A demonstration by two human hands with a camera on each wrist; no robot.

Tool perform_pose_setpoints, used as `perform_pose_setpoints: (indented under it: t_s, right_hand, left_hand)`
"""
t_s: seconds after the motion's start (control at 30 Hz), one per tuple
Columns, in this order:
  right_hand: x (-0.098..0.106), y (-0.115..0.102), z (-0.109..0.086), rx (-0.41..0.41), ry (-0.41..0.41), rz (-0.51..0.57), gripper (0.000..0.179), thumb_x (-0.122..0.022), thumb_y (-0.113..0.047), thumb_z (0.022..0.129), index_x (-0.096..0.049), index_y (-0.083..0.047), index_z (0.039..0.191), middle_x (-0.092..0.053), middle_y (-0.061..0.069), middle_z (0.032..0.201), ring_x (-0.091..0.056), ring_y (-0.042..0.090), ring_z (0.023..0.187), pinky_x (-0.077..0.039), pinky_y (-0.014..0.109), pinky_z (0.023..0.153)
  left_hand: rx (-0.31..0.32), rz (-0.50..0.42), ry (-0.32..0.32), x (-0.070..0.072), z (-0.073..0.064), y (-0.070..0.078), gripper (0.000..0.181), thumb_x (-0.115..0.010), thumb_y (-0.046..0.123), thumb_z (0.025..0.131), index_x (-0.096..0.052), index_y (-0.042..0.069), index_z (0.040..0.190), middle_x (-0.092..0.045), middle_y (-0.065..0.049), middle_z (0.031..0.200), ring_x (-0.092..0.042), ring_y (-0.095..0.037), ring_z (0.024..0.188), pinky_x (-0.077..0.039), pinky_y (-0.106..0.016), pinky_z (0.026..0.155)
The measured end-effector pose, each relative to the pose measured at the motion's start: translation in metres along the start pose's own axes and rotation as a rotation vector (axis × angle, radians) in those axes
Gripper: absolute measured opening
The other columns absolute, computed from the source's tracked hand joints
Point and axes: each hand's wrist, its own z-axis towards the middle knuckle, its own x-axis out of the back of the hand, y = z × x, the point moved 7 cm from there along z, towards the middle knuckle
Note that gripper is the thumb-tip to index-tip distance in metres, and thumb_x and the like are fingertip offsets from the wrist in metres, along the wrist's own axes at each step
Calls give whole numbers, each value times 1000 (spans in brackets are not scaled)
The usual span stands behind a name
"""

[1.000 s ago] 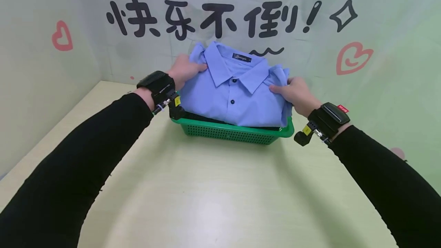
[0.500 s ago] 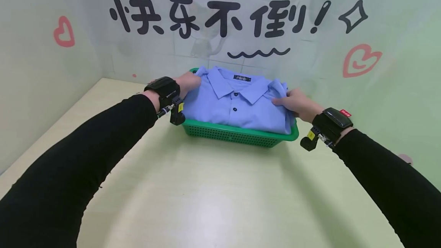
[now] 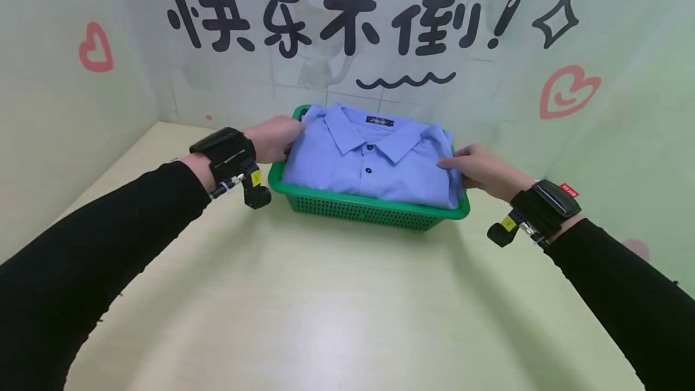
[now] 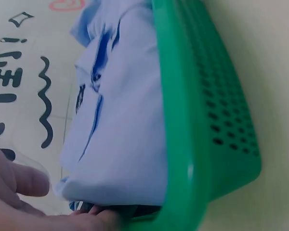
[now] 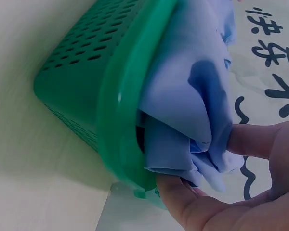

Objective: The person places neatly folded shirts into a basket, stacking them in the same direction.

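A folded light-blue collared shirt [image 3: 328, 158] with dark buttons lies face up in a green perforated basket [image 3: 364, 210]. At the basket's left end is my left hand [image 3: 271, 137]. In the left wrist view its thumb [image 4: 31, 180] stands apart from the shirt, while the fingertips reach the basket's end, partly hidden. My right hand [image 3: 485, 168] is at the opposite end, its thumb [image 5: 253, 139] touching the shirt's folded side. Its fingers extend below the fold beside the basket rim [image 5: 118, 110]. Neither hand visibly grips the cloth.
The basket stands on a pale table [image 3: 326, 294], close to the back wall. A printed backdrop [image 3: 488, 95] with black characters and red hearts covers that wall. Something dark shows at the basket's back left corner.
The shirt has gone down into the basket, its collar now lower. Both hands have lowered with it, then drawn outward, the left to the left and the right slightly to the right.
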Motion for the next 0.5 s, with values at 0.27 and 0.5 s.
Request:
perform_pose_setpoints:
  t_s: [0.27, 0.5]
  right_hand:
    - [4, -7, -23, 39, -15, 18, 51, -58, -22, 101, -42, 14, 133, -56, 16, 108, -59, 24, 92, -51, 36, 90]
    - [8, -7, -43, 78, -18, -24, 53, -56, -23, 102, -41, 16, 136, -46, 26, 132, -54, 38, 113, -47, 44, 97]
  left_hand:
    - [-75, -95, -75, 9, -39, 0, 53, -24, 17, 109, -7, -2, 155, -17, -26, 156, -24, -37, 142, -26, -44, 113]
    - [-36, -191, -48, 18, -55, -8, 59, -28, 19, 109, 4, 5, 157, -19, -26, 155, -30, -38, 139, -32, -43, 110]
